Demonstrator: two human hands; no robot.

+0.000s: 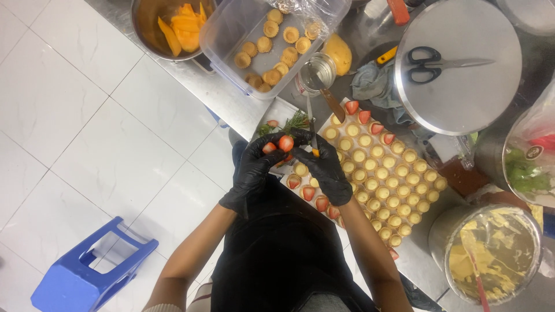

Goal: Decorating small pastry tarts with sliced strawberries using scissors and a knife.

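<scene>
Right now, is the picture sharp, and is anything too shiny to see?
Head view: mostly sharp and evenly lit; the round metal lid under the scissors gleams without washing out; the plastic wrap over the bucket reflects light; the gloved left hand and right hand look dark, with little detail.

Black glove on left grip, black glove on right grip, bare forearms, black apron

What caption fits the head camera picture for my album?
Two black-gloved hands, left and right, hold a strawberry piece above a tray of small tart shells.
</scene>
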